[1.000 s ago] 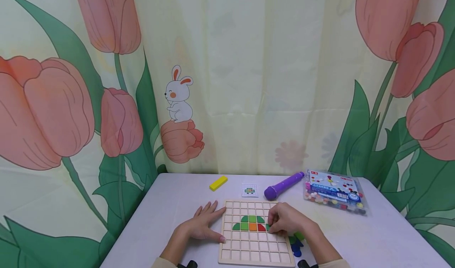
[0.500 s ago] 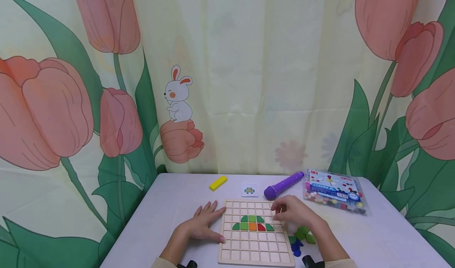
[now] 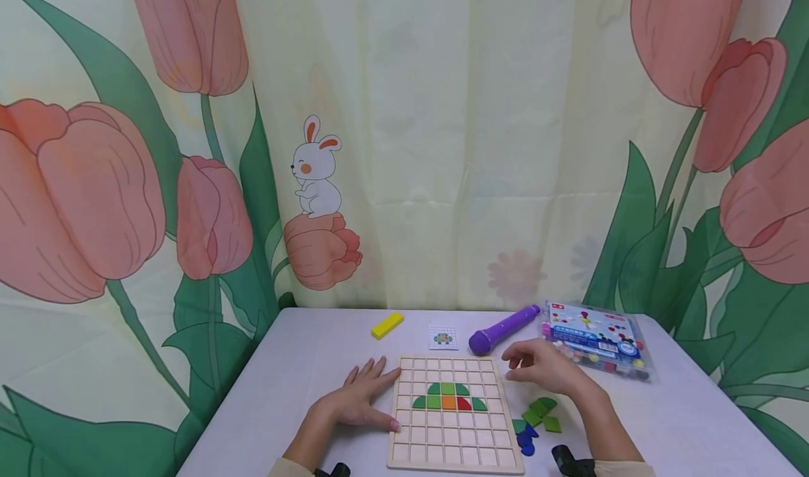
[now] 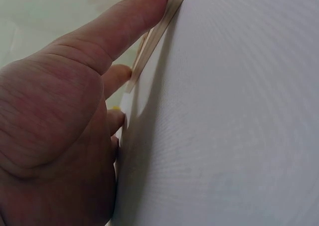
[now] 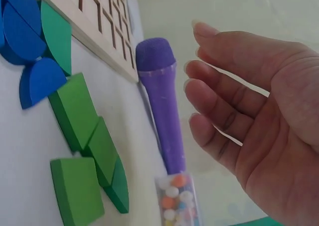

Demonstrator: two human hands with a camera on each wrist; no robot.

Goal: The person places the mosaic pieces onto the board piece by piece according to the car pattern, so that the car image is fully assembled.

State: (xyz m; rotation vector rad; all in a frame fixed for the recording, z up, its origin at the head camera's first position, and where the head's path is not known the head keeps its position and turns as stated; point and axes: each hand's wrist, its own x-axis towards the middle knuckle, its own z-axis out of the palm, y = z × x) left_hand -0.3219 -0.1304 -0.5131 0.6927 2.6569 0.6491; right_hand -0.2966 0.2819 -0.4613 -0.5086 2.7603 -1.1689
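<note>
A wooden grid board (image 3: 419, 436) lies on the table, with green pieces (image 3: 448, 389), an orange square (image 3: 449, 402) and a red rounded piece (image 3: 464, 405) set in its cells. My left hand (image 3: 357, 400) lies spread at the board's left side, thumb and index finger touching its edge. Off the board's upper right, my right hand (image 3: 548, 369) hovers with loosely bent fingers; the right wrist view shows nothing between them. Below it, beside the board, lie loose light-green squares (image 5: 75, 111), darker green rounded pieces (image 5: 56, 36) and blue half-round pieces (image 5: 42, 81).
Behind the board lie a small card (image 3: 444, 338) with a printed grid pattern and a yellow block (image 3: 387, 326). A purple microphone (image 3: 504, 330) and a clear plastic case (image 3: 597, 340) of colored balls lie at the back right. A printed curtain (image 3: 417, 147) hangs behind the table.
My right hand has let go of the green rounded piece at the right end of the row and moved off the board, up and right. The left hand has stayed still.
</note>
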